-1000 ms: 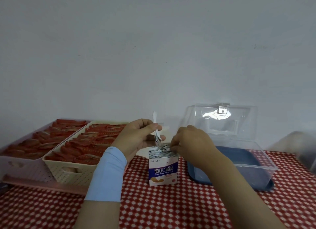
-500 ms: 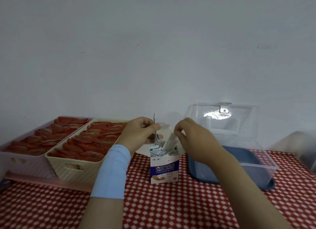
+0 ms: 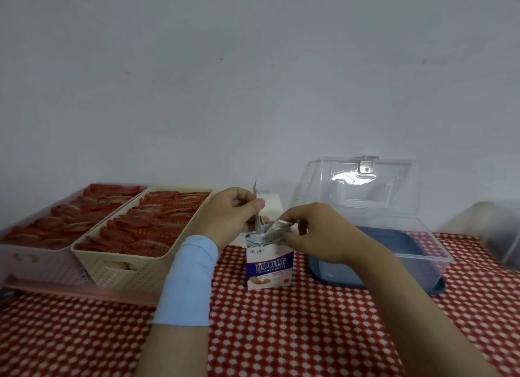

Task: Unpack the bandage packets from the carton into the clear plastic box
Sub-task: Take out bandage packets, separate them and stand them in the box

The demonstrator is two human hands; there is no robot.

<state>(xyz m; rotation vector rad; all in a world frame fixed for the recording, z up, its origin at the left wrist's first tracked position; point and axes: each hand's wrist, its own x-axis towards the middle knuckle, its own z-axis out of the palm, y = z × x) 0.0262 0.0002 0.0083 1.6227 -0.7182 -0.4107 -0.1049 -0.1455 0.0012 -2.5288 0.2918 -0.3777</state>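
A small white and blue bandage carton (image 3: 268, 268) stands upright on the red checked cloth, its top open and white packets showing inside. My left hand (image 3: 228, 216) is above and left of the carton and pinches an upright stack of bandage packets (image 3: 256, 205). My right hand (image 3: 318, 230) is over the carton's mouth and pinches a few packets (image 3: 274, 230) sticking out of it. The clear plastic box (image 3: 399, 236) with a blue base sits just right of the carton, its lid raised against the wall.
Two baskets, one cream (image 3: 132, 258) and one pale pink (image 3: 36, 247), hold several red packets at the left. A pink lid (image 3: 84, 291) lies under their front edge. Another clear container (image 3: 501, 230) is blurred at the far right. A grey wall stands close behind.
My right hand has dropped back onto the carton's mouth and grips more packets there. The left hand keeps its stack in the same place.
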